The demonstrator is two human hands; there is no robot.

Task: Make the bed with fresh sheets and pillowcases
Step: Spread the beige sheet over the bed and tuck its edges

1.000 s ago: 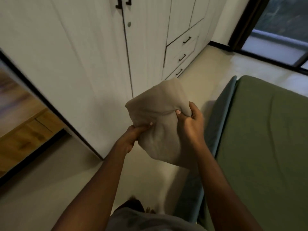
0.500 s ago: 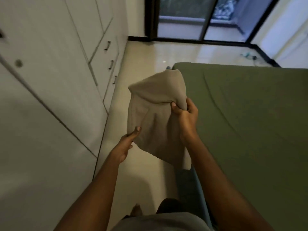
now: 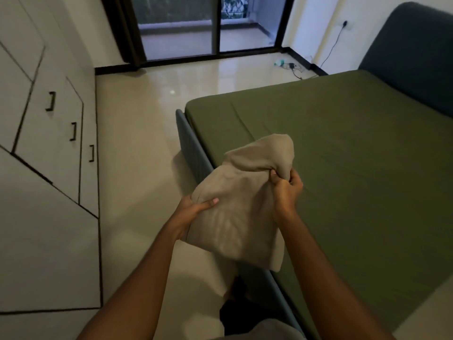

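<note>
A folded beige cloth [image 3: 240,212] hangs in front of me, held in both hands above the near corner of the bed. My left hand [image 3: 193,207] grips its lower left edge with the thumb on top. My right hand [image 3: 286,190] pinches a bunch of fabric near its upper right. The bed [image 3: 355,168] carries a smooth olive-green sheet and fills the right half of the view. No pillows are in sight.
White wardrobe doors and drawers [image 3: 56,133] line the left. A blue-grey bed frame [image 3: 193,153] edges the mattress, with its headboard [image 3: 414,52] at far right. Glossy floor runs to a dark-framed glass door [image 3: 210,28]. A bottle and cables [image 3: 286,65] lie by the far wall.
My view has swung right, from the wardrobe to the bed and window. The cloth has come over the bed's corner, and my left hand has closed more firmly on its edge.
</note>
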